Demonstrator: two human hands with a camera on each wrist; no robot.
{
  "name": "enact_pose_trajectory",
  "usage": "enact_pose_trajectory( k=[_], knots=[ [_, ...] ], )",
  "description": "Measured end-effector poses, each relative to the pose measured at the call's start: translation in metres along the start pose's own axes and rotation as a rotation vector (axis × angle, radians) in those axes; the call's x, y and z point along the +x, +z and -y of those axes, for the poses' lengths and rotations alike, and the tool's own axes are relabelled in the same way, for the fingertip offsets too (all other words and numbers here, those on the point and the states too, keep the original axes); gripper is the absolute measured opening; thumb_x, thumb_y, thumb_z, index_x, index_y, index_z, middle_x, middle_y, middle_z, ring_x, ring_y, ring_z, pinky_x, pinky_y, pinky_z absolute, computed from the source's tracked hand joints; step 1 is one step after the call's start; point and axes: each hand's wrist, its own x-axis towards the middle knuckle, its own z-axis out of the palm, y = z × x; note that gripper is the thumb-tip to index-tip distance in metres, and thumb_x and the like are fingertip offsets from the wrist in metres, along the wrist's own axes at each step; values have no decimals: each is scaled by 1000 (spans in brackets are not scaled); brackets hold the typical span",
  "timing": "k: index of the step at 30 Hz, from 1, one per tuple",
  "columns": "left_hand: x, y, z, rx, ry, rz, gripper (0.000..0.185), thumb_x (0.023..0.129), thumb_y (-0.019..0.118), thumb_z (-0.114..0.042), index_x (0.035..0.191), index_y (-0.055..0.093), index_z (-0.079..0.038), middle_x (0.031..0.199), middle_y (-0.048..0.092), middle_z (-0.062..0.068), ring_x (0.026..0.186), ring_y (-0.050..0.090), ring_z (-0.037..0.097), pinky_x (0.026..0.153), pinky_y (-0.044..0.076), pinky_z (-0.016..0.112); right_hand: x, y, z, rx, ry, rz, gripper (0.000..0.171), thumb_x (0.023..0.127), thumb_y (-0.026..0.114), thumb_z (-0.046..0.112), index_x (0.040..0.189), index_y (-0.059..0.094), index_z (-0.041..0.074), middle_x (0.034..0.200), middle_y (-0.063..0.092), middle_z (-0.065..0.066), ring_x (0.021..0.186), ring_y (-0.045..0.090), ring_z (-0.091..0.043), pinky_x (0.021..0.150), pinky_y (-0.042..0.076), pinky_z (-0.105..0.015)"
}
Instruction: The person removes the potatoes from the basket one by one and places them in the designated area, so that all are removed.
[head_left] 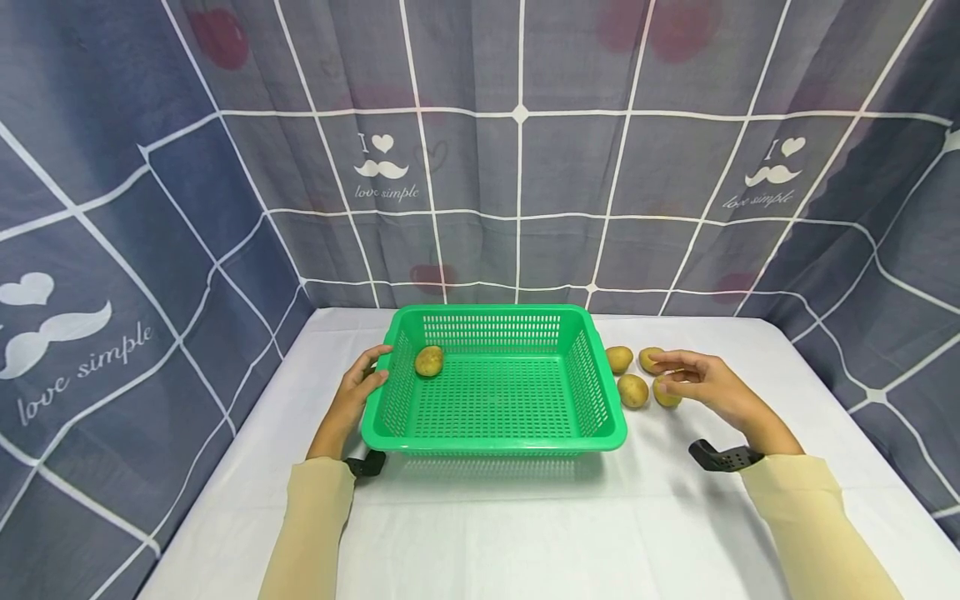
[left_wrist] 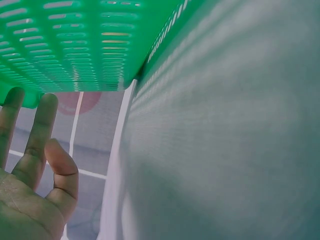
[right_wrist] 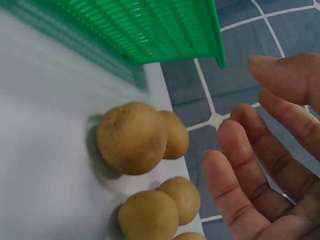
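Observation:
A green plastic basket with slotted walls stands in the middle of the white-covered table. My left hand is at its left rim, fingertips touching the edge. In the left wrist view, the fingers of that hand stretch fairly straight up to the green wall. One potato lies inside the basket at the far left. My right hand hovers over several potatoes right of the basket, its fingers loosely bent and apart. Nothing sits between thumb and fingers of the right hand in the right wrist view.
A dark checked curtain rises behind the table and along both sides. The white tablecloth stretches in front of the basket. Each wrist wears a black strap.

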Motion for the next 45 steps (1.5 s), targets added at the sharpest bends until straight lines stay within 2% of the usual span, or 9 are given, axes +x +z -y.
enact_pose_trajectory(
  k=[2,8,10,19,26,31,34,40,45],
  knots=[
    [0,0,0,-4,-2,1,51,109,48,-9,156,42,7,172,25,29,160,20,51,124,21,68,1,2,2,1,-14,-4,46,98,73,-4,130,75,30,118,76,15,101,70,-4,86,54,-16],
    [-2,0,-1,-6,-12,-4,49,110,48,-10,155,42,7,174,24,27,161,17,51,126,18,68,3,8,9,-19,-54,4,46,98,74,-3,140,62,-14,117,74,21,104,71,-4,89,53,-15],
    [-2,0,-1,-3,-14,-7,49,110,49,-10,156,43,6,174,24,27,162,17,51,127,17,68,4,9,12,-26,-55,14,48,98,73,-3,141,58,-18,117,73,23,104,71,-4,89,54,-15],
    [-2,0,0,-1,-15,-5,49,110,48,-10,156,43,6,173,25,28,162,16,50,127,19,66,6,16,26,-29,-53,43,43,99,74,0,139,64,-10,122,75,1,103,71,-6,87,57,-19],
    [-2,-1,1,2,-17,1,50,110,48,-11,157,43,5,174,23,27,162,14,51,127,17,68,10,21,35,-4,-81,79,41,98,73,-1,139,68,-4,122,75,8,104,69,-10,87,56,-20],
    [-2,0,-2,2,-8,-6,50,109,47,-10,156,43,7,172,27,28,161,20,50,125,22,64,15,26,44,29,-107,105,38,99,73,-2,136,71,4,117,76,9,102,70,-13,87,56,-21],
    [-2,1,-4,2,3,-8,50,109,47,-9,156,43,8,171,27,30,160,20,51,124,23,65,18,29,47,41,-119,121,37,98,73,-1,135,72,3,117,76,7,102,71,-18,87,57,-22],
    [-1,1,-3,17,15,-1,49,110,47,-10,155,43,9,173,22,30,161,16,52,125,22,66,24,33,54,42,-116,144,46,97,73,-4,139,60,-18,122,77,-6,103,74,-21,88,58,-23],
    [-1,1,-4,18,2,1,50,110,47,-9,156,43,7,174,23,28,161,21,46,118,34,42,27,37,60,26,-82,152,47,98,73,-1,140,59,-17,126,73,-20,106,74,-17,91,57,-23]
  ],
)
